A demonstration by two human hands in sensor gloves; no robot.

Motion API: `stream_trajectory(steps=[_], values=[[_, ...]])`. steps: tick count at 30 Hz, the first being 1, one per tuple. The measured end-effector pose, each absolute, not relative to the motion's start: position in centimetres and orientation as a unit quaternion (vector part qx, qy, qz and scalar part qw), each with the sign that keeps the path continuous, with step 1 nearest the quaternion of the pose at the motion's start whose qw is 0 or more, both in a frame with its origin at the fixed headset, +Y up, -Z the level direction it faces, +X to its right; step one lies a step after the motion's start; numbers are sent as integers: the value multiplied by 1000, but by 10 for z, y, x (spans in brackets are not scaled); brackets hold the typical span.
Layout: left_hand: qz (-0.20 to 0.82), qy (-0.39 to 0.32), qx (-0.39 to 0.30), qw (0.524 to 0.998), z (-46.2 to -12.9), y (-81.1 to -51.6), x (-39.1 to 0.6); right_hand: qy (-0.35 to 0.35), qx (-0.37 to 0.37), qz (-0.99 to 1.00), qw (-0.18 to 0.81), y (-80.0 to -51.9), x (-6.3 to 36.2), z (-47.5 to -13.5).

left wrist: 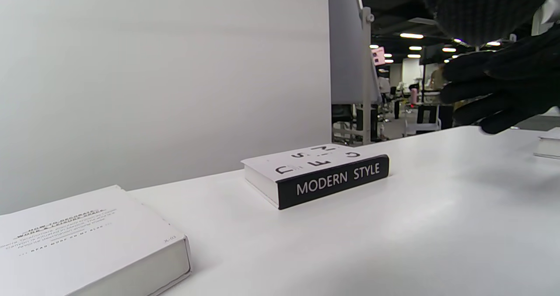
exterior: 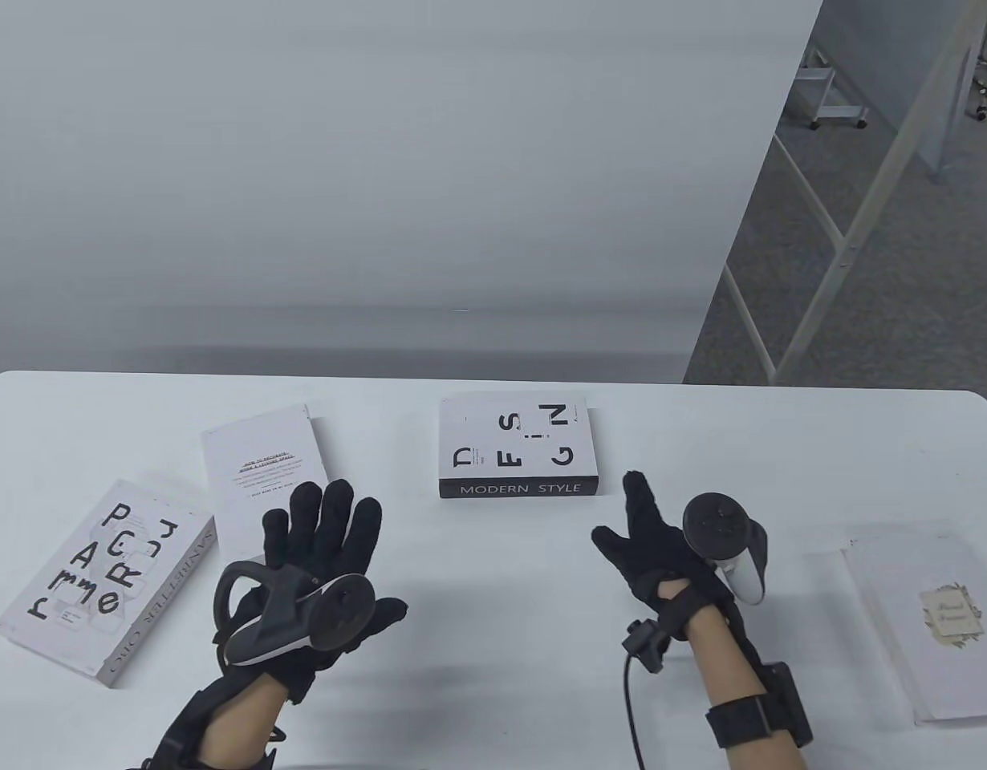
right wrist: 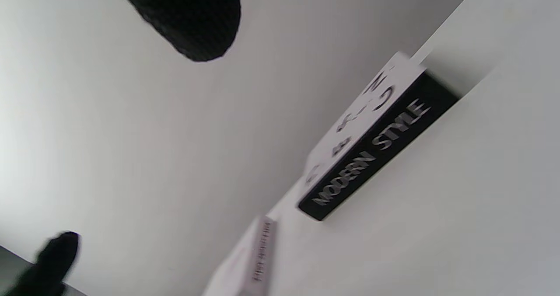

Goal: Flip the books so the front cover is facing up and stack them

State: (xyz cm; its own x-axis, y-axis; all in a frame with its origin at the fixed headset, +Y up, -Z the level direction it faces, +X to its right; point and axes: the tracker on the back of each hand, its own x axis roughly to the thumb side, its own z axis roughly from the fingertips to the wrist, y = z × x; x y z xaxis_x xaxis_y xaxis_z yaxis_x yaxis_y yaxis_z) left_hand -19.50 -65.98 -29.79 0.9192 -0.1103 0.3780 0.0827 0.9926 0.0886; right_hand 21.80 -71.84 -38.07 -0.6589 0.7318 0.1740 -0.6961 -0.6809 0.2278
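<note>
At the near left of the white table [exterior: 493, 609] lies a white book with scattered black letters [exterior: 100, 577]. Just beyond it lies a plain white book with small text [exterior: 265, 465]. The left hand [exterior: 317, 561] hovers with fingers spread, grasping nothing. Farther back, centre, lies the black-spined "MODERN STYLE" book [exterior: 519, 445]. The right hand [exterior: 662, 553] is likewise spread and empty. At the near right lies a thin white book with a floral label [exterior: 927, 618].

White table [exterior: 493, 642] against a pale grey wall [exterior: 341, 160]; grey carpeted floor [exterior: 887, 321] and white metal frames [exterior: 846, 233] beyond.
</note>
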Motion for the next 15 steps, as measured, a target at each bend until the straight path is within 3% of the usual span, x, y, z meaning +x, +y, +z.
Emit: stream_trajectory(steps=[4,15], values=[[-54,-192,27,980,-301,-666,-196,64,74,960,261,-707,261,-370],[-50,-172,8,984,-309,-676,-204,59,-139,968,199,-710,381,-342]])
